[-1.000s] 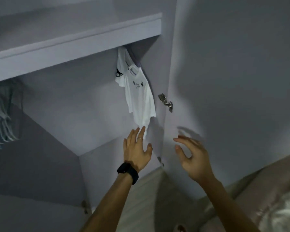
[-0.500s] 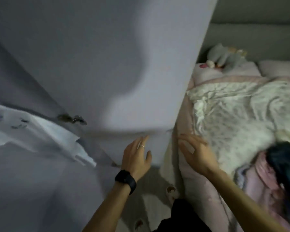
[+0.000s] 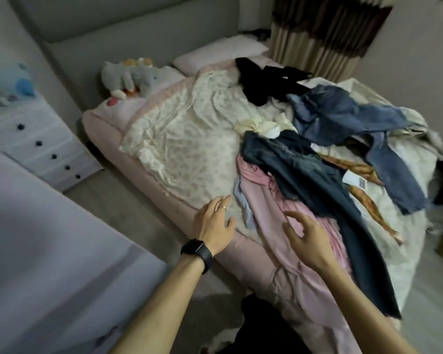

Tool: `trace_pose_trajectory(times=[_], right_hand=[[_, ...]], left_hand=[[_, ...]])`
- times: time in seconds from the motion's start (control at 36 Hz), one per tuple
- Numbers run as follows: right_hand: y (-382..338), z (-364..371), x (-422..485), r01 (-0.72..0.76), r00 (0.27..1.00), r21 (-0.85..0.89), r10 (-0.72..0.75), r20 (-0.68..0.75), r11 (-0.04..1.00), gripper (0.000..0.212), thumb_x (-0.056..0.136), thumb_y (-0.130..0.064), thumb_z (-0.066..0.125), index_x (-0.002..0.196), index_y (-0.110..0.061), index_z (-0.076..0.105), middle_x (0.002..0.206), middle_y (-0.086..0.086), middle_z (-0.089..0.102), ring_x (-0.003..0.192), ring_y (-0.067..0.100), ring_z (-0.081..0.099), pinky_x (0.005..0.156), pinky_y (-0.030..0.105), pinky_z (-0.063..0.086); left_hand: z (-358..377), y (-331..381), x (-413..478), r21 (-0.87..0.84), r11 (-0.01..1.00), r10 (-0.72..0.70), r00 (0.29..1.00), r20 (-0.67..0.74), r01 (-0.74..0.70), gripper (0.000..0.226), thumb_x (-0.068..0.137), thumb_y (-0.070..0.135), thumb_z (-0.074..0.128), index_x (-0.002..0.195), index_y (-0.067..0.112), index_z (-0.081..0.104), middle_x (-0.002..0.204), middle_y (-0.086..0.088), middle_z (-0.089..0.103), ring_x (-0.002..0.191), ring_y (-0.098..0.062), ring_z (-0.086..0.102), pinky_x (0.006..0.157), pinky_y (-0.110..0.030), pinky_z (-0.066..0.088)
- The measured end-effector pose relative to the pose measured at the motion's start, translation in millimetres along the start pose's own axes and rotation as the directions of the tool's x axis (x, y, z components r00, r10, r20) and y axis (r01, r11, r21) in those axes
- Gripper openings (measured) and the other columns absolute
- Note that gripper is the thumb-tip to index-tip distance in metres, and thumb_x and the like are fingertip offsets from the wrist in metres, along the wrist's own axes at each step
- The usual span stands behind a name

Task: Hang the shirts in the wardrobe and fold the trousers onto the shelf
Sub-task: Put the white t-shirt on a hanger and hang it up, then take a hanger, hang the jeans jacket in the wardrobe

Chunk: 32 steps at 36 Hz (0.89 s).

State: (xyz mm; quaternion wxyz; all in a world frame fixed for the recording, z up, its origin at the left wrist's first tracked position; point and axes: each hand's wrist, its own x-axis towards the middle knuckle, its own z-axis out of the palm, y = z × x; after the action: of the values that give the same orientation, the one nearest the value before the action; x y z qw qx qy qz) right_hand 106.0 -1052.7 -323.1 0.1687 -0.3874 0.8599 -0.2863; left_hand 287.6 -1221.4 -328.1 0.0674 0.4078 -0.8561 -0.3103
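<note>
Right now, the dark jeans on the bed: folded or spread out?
Spread, not folded. The dark jeans lie rumpled and stretched full length over the pink garment, with no neat creases.

One head-worn view, wide-angle, horizon tilted. Looks forward and down across the bed (image 3: 100, 126) from its near long side. Forearms enter from the bottom edge; left hand (image 3: 213, 221) and right hand (image 3: 310, 241) sit lower centre, closest to the lens. Mid-range, right of centre: heap of clothes (image 3: 304, 169). Farthest: headboard (image 3: 138, 29) upper left, curtain (image 3: 317, 34) upper right. Near and blurred, filling lower left: wardrobe door (image 3: 49, 251).
</note>
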Motion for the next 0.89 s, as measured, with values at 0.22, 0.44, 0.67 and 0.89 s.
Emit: trace_pose_trajectory(times=[0.22, 0.44, 0.67, 0.89], right_hand=[[67, -46, 40, -0.167, 0.981, 0.049, 0.171, -0.094, 0.985, 0.032, 0.095, -0.026, 0.067, 0.126, -0.02, 0.067, 0.124, 0.0, 0.07, 0.113, 0.02, 0.064, 0.096, 0.04, 0.05], [130, -71, 165, -0.242, 0.967, 0.041, 0.244, -0.074, 0.969, 0.036, 0.095, -0.026, 0.066, 0.128, -0.014, 0.065, 0.127, 0.007, 0.068, 0.118, 0.027, 0.062, 0.095, 0.034, 0.045], [235, -73, 311, -0.475, 0.88, 0.082, 0.473, 0.04, 0.876, 0.04, 0.094, -0.03, 0.063, 0.129, -0.011, 0.058, 0.125, 0.01, 0.068, 0.118, 0.032, 0.062, 0.095, 0.038, 0.047], [367, -34, 400, -0.682, 0.715, -0.034, 0.675, 0.182, 0.731, 0.085, 0.094, -0.05, 0.061, 0.157, -0.006, 0.023, 0.154, 0.018, 0.043, 0.139, 0.04, 0.044, 0.113, 0.048, 0.037]], left_hand=[[33, 56, 81, 0.097, 0.99, 0.091, 0.989, 0.113, -0.102, 0.058, 0.096, 0.027, 0.055, 0.152, 0.024, 0.04, 0.154, 0.004, 0.04, 0.136, -0.022, 0.043, 0.113, -0.035, 0.034], [60, 91, 190, 0.158, 0.986, 0.027, 0.984, 0.175, -0.056, 0.055, 0.099, 0.03, 0.05, 0.152, 0.024, 0.038, 0.154, 0.005, 0.038, 0.137, -0.019, 0.04, 0.113, -0.032, 0.034], [134, 121, 310, 0.131, 0.991, -0.057, 0.96, 0.274, 0.021, 0.053, 0.1, 0.032, 0.052, 0.151, 0.027, 0.04, 0.154, 0.008, 0.038, 0.138, -0.017, 0.04, 0.11, -0.032, 0.038], [241, 148, 380, 0.166, 0.984, -0.016, 0.898, 0.44, -0.064, 0.053, 0.1, 0.037, 0.05, 0.151, 0.027, 0.039, 0.155, 0.008, 0.033, 0.138, -0.019, 0.037, 0.113, -0.034, 0.034]])
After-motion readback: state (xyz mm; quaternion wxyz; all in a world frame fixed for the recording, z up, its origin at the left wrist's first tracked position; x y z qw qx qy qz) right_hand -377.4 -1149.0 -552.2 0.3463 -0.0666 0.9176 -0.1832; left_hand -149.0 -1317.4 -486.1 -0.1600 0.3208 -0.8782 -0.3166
